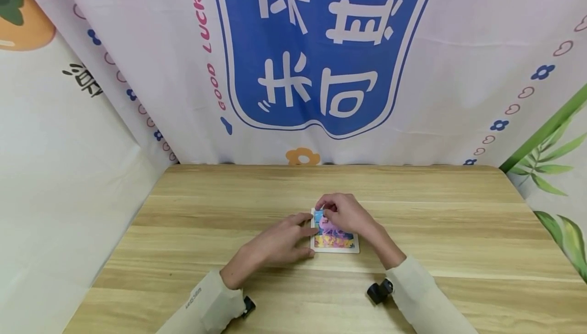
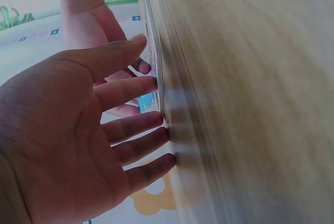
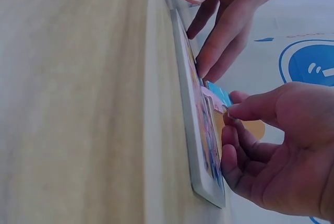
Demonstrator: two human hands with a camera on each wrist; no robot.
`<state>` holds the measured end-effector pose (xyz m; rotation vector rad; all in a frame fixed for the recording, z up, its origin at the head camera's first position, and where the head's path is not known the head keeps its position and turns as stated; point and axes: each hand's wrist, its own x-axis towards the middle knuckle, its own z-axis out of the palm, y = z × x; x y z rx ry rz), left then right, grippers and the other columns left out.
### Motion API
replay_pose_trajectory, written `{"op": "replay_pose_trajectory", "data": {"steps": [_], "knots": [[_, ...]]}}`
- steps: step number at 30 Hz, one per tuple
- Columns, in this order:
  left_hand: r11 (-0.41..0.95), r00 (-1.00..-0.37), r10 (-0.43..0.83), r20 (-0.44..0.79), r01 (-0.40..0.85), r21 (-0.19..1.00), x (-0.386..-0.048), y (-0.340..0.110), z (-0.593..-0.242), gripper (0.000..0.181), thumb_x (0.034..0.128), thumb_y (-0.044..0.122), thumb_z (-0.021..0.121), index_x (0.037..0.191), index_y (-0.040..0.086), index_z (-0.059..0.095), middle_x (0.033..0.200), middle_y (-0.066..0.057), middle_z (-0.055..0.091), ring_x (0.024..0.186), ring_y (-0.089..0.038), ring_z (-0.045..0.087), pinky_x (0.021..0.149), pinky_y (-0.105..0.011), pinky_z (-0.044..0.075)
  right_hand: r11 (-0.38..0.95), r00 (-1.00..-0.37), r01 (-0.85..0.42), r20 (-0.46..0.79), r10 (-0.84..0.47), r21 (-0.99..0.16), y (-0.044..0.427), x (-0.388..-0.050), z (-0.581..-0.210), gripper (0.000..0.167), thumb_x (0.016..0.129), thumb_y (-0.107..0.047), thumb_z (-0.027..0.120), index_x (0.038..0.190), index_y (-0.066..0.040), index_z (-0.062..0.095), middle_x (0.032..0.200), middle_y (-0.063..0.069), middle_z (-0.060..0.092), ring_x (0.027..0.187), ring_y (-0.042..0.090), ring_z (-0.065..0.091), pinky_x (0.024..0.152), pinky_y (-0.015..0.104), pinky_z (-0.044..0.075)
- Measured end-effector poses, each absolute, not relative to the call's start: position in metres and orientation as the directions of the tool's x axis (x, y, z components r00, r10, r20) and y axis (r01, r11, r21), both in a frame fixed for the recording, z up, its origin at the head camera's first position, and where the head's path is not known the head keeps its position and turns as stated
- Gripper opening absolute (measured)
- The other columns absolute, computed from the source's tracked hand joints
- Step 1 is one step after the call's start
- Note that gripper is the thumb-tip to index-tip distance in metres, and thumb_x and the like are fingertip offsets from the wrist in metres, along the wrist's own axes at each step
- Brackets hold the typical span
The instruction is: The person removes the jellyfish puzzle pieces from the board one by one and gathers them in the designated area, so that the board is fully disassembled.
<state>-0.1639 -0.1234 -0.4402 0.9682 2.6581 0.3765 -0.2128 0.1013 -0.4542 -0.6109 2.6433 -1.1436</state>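
A square picture board with a white border (image 1: pixel 337 251) lies flat on the table, showing pink, blue and yellow colours. At its upper left part, my right hand (image 1: pixel 350 216) pinches a puzzle piece, blue and pink in the right wrist view (image 3: pixel 218 93), tilted up from the board. My left hand (image 1: pixel 282 239) rests along the board's left edge with fingers extended; in the left wrist view its fingertips touch the board's edge (image 2: pixel 159 62) and the table. The right hand's fingers cover part of the picture.
The wooden table (image 1: pixel 206 211) extends around the board. Behind it hangs a white cloth (image 1: pixel 435 94) with a blue printed shape and characters. Black devices (image 1: pixel 379 291) sit at both wrists near the sleeves.
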Motion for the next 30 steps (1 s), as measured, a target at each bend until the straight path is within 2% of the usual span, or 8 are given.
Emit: {"op": "replay_pose_trajectory", "data": {"steps": [5, 16, 30], "knots": [[0.74, -0.734, 0.656, -0.175, 0.581, 0.338, -0.163, -0.124, -0.441, 0.055, 0.1042, 0.039, 0.072, 0.153, 0.014, 0.062, 0.169, -0.017, 0.044, 0.155, -0.035, 0.046, 0.124, -0.051, 0.045, 0.578, -0.901, -0.244, -0.038, -0.431, -0.778, 0.104, -0.216, -0.456, 0.02, 0.101, -0.006, 0.063, 0.11, -0.013, 0.08, 0.1, 0.003, 0.075, 0.088, 0.016, 0.064, 0.083, 0.032, 0.055], [0.749, -0.738, 0.648, -0.187, 0.573, 0.334, -0.163, -0.125, -0.439, 0.057, 0.1046, 0.042, 0.07, 0.154, 0.016, 0.06, 0.171, -0.015, 0.041, 0.157, -0.034, 0.043, 0.126, -0.051, 0.043, 0.466, -0.899, -0.042, -0.17, -0.403, -0.884, 0.111, -0.222, -0.456, 0.02, 0.1, -0.012, 0.065, 0.113, -0.013, 0.08, 0.106, 0.008, 0.071, 0.098, 0.021, 0.06, 0.084, 0.032, 0.048], [0.756, -0.742, 0.641, -0.198, 0.565, 0.329, -0.163, -0.123, -0.44, 0.057, 0.1041, 0.042, 0.071, 0.154, 0.016, 0.06, 0.171, -0.015, 0.041, 0.157, -0.034, 0.043, 0.127, -0.051, 0.042, 0.462, -0.893, -0.017, -0.194, -0.406, -0.887, 0.129, -0.22, -0.456, 0.02, 0.101, -0.012, 0.065, 0.116, -0.009, 0.079, 0.103, 0.008, 0.067, 0.095, 0.022, 0.056, 0.081, 0.032, 0.046]]}}
